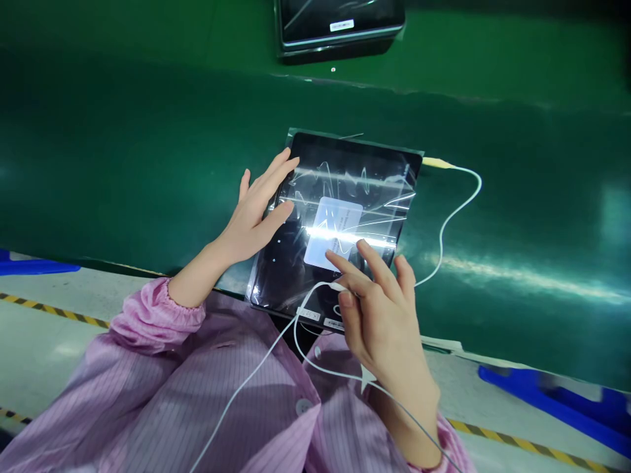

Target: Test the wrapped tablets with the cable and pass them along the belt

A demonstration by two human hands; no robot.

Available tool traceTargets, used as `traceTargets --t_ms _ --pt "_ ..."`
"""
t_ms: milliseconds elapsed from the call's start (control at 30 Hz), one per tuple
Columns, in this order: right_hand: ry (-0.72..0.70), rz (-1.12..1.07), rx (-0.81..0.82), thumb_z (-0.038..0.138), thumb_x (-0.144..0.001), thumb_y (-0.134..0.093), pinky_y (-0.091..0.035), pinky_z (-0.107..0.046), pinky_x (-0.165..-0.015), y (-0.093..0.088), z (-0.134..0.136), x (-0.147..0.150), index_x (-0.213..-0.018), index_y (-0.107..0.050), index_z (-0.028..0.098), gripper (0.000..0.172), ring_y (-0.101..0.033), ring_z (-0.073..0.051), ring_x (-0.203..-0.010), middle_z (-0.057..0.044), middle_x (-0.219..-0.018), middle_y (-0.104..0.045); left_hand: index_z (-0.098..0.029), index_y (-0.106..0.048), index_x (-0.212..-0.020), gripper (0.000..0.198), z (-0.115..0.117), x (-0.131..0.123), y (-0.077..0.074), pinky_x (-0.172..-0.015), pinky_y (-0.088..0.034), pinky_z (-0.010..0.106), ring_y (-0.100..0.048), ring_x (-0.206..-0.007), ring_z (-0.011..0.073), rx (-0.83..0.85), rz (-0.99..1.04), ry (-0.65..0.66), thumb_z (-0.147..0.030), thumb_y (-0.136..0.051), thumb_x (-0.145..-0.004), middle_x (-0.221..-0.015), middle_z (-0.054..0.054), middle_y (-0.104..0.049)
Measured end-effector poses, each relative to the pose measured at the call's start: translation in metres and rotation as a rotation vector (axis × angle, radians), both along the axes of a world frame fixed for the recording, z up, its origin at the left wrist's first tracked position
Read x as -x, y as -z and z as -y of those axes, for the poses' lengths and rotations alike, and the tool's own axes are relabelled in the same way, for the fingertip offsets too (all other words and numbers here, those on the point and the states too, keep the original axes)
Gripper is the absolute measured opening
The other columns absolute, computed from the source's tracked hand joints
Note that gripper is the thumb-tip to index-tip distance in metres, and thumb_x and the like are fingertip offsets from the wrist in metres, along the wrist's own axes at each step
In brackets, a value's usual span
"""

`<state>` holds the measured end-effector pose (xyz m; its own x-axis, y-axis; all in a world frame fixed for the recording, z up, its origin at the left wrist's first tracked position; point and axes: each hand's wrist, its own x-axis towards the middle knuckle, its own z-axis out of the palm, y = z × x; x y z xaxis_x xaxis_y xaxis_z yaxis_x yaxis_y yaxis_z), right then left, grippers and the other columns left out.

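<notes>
1. Two bare hands, apart: the left hand (251, 220), fingers spread, rests on the left edge of a tablet (334, 226); the right hand (384, 315) pinches a white cord (315, 284).
2. The film-covered tablet lies screen-up between them on a green table (123, 171); whether a right fingertip touches it is hard to tell.
3. A yellow plug (436, 163) sits at its far right corner.
4. Beyond lies a dark-screened device (340, 33), labelled in white.

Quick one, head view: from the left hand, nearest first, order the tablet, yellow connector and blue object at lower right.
1. Tablet: left edge under the left hand.
2. Yellow connector: at the tablet's upper right corner.
3. Blue object: picture's lower right.
</notes>
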<state>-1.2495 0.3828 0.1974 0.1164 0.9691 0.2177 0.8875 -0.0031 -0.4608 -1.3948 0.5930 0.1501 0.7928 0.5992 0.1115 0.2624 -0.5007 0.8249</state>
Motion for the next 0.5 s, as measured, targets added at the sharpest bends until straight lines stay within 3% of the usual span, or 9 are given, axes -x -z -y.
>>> traceTargets --t_ms 500 --pt "-0.025 -0.007 0.001 0.013 -0.104 -0.042 -0.03 -0.054 -0.122 0.0022 -0.0019 0.0004 -0.106 -0.053 0.023 0.015 -0.053 -0.028 -0.142 -0.009 -0.134 -0.071 -0.038 -0.034 -0.157 0.062 -0.0001 -0.0009 -0.0008 -0.127 0.001 0.068 -0.021 -0.16 0.0334 0.003 -0.011 0.004 -0.069 -0.033 -0.103 -0.173 0.005 -0.026"
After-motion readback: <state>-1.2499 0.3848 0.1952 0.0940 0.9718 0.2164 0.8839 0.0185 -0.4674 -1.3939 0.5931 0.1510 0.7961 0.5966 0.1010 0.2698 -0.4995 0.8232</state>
